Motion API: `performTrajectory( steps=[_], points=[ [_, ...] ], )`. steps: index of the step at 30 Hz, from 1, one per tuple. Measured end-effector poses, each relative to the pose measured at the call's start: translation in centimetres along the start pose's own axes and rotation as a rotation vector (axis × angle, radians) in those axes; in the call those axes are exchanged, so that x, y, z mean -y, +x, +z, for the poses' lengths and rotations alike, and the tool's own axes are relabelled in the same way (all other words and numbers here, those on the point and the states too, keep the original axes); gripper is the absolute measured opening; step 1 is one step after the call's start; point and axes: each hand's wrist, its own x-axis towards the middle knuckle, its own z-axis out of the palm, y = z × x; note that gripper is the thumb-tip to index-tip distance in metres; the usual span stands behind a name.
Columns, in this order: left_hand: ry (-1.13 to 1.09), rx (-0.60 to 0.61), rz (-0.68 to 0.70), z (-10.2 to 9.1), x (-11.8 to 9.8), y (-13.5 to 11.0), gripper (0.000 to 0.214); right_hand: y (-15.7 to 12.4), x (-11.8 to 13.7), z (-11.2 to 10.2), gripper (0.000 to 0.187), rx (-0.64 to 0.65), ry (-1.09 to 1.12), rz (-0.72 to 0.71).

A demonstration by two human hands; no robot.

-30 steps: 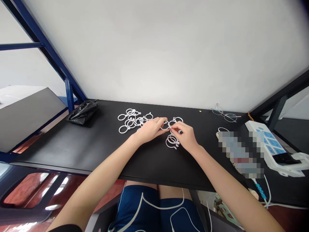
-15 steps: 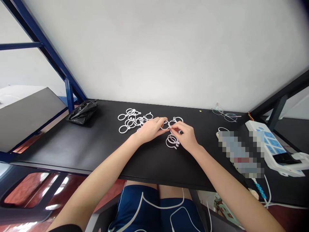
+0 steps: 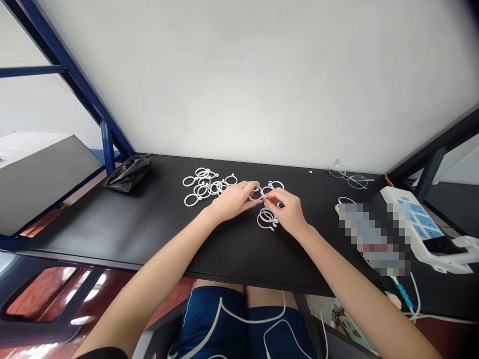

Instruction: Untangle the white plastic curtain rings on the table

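Head view: the left hand (image 3: 238, 197) and the right hand (image 3: 286, 207) pinch one white ring (image 3: 260, 192) between them at the black table (image 3: 142, 219) — loose rings (image 3: 200, 198) lie left of the left hand, others partly hidden by the right. Far right, a phone (image 3: 368, 237), its screen pixelated beyond reading, sits beside a blue-paneled power strip (image 3: 426, 219) — any markings too small to read — with glasses (image 3: 358, 181) behind and a black bag (image 3: 128, 174) far left.
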Motion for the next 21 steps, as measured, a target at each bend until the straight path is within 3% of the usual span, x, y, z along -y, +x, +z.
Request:
performTrajectory(
  steps=[21],
  points=[
    [-0.011,0.015,-0.020,-0.36,-0.54,0.04,0.036,-0.29,0.51,0.45,0.008,0.003,-0.002,-0.028]
  ],
)
